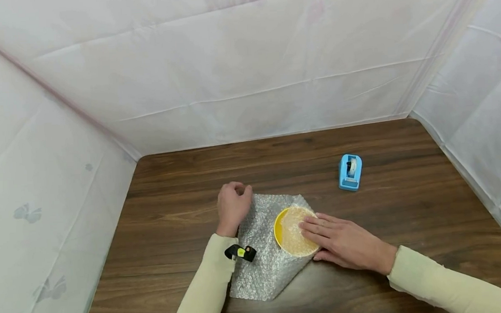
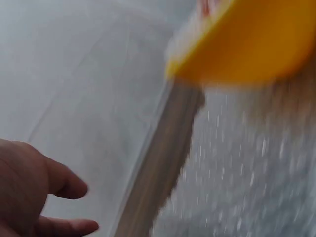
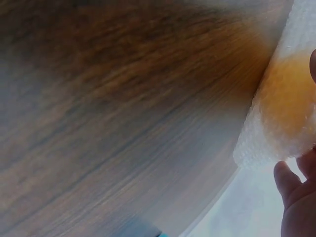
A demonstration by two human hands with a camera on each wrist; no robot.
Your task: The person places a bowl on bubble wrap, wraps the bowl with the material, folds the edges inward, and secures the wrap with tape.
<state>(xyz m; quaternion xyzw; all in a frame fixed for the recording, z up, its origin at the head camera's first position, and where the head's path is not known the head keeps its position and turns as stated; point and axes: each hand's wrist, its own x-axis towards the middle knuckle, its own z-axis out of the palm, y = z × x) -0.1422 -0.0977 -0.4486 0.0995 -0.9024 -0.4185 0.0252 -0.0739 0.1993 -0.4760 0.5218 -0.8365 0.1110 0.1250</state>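
Note:
A yellow bowl [image 1: 278,227] lies on a sheet of bubble wrap [image 1: 256,269], spread over the dark wooden table. The right part of the sheet is folded over the bowl and hides most of it. My right hand [image 1: 344,241] lays its extended fingers on this fold, with the thumb low beside the bowl; the right wrist view shows the yellow bowl [image 3: 289,98] through the wrap. At the sheet's far left corner is my left hand [image 1: 234,205], its fingers loosely bent. In the left wrist view the thumb and a finger [image 2: 66,227] stand apart, with nothing between them.
A blue tape dispenser [image 1: 350,172] with a roll of tape stands on the table [image 1: 172,203] at the back right. White sheeting [image 1: 246,81] hangs behind the table and along both sides. A black strap with a yellow-green mark [image 1: 240,252] is around the left wrist.

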